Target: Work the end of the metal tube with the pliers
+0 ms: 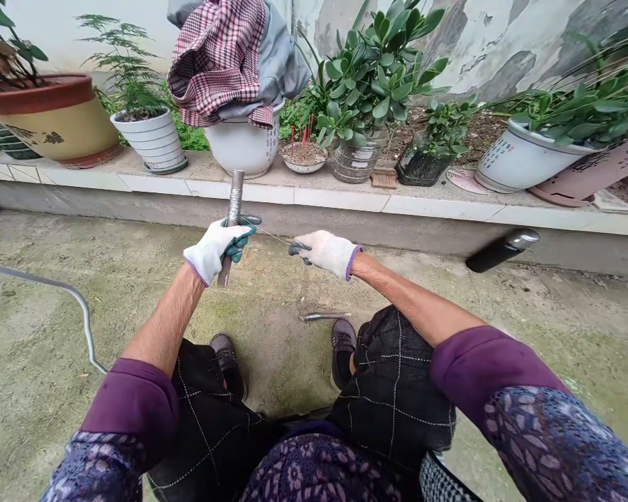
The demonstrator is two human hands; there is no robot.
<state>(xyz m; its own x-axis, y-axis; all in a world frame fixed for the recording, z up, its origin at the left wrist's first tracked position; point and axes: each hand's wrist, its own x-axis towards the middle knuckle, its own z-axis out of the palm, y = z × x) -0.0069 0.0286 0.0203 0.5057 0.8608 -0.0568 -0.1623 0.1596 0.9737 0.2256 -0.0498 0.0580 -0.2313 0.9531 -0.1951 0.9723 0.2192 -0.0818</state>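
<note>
Head view: our gloved left hand (220, 245) grips a wire-wound rod (235, 199), fingers wrapped around it. Our gloved right hand (322, 252), fingers narrow, holds the thin wire (272, 234) spanning between.

"Is your picture bright?"
"Yes. You get soft, even daylight and only faint shadows."
"Any shine?"
"A bit, on the shiny silver top (523, 239) of the long black bottle (492, 256)."
"Anything bent?"
"Your purple patterned cloth sleeves (565, 432) look stretched wide near the bottom corners."
</note>
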